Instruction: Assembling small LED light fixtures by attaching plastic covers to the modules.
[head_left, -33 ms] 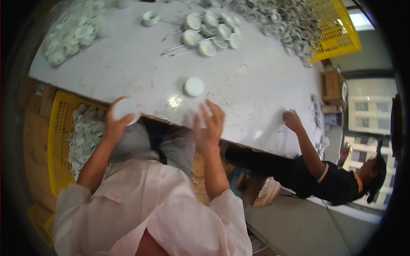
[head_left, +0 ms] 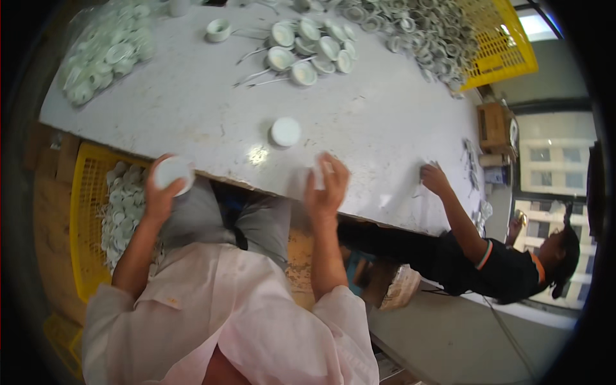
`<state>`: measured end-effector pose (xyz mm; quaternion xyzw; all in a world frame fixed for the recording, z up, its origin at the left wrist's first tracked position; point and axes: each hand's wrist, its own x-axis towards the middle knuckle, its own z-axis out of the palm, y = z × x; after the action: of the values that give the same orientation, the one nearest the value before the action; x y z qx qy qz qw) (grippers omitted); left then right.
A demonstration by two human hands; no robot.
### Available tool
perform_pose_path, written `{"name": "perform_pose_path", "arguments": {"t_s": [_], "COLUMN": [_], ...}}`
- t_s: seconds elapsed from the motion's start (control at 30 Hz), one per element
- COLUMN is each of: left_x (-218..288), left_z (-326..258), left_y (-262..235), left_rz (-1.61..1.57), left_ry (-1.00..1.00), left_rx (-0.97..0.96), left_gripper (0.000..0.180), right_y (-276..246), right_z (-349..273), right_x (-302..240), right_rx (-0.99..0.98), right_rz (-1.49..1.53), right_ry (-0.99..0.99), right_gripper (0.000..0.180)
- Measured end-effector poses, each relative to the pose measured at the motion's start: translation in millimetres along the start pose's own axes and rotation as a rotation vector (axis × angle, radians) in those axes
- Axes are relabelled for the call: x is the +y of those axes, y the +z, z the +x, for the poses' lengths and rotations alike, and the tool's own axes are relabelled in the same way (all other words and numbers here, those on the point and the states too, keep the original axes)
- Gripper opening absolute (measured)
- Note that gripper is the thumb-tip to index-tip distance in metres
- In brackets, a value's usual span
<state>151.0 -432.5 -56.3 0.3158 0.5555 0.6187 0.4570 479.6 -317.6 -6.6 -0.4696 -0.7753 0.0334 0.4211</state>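
Observation:
My left hand (head_left: pixel 160 191) is closed on a round white lamp-like disc (head_left: pixel 173 176), held at the table's near edge with its flat face up. My right hand (head_left: pixel 328 187) hovers over the near edge of the table, its fingers curved and apart. A pale blur shows between its thumb and fingers; I cannot make out anything held there. Beyond and left of this hand, another white disc (head_left: pixel 285 131) lies flat on the white table (head_left: pixel 212 115).
Farther back lie several round white cups with wires (head_left: pixel 303 72), a white ring (head_left: pixel 218 30), a bag of white parts (head_left: pixel 119 54) and a heap of rings (head_left: pixel 420 38) by a yellow crate (head_left: pixel 504 54). A yellow basket (head_left: pixel 82 218) is left. A co-worker (head_left: pixel 507 269) sits right.
My right hand has moved a little to the right. My left hand, still holding the disc, has shifted slightly left. The whole view has shifted a little.

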Motion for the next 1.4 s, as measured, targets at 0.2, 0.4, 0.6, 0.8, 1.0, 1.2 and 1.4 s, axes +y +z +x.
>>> {"name": "perform_pose_path", "arguments": {"t_s": [0.2, 0.4, 0.6, 0.8, 1.0, 1.2, 1.4], "left_x": [-46, -145, -159, -161, -66, 24, 39], "left_z": [-32, -92, -158, -153, -45, -1, 12], "left_y": [-152, -295, -370, -379, -151, 82, 155], "left_rz": [0.461, 0.563, 0.389, 0.884, 0.305, -0.068, 0.062], "left_ry": [-0.304, -0.737, -0.902, -0.814, -0.478, -0.254, -0.033], "left_rx": [0.484, 0.661, 0.711, 0.718, 0.207, -0.66, -0.593], "left_gripper": [0.047, 0.055, 0.049, 0.052, 0.027, 0.053, 0.079], "right_y": [-77, -151, -145, -123, -79, -28, 4], "right_z": [-24, -45, -16, -20, -42, -56, -84], "right_x": [174, 315, 323, 264, 150, 20, -47], "right_rx": [0.307, 0.605, 0.374, 0.403, 0.323, 0.071, -0.211], "right_rz": [-0.484, -0.956, -0.197, 0.3, 0.452, 0.532, 0.707], "right_ry": [0.496, 0.738, 1.049, 1.1, 0.982, 0.91, 0.632], "right_gripper": [0.027, 0.032, 0.026, 0.022, 0.017, 0.02, 0.015]}}
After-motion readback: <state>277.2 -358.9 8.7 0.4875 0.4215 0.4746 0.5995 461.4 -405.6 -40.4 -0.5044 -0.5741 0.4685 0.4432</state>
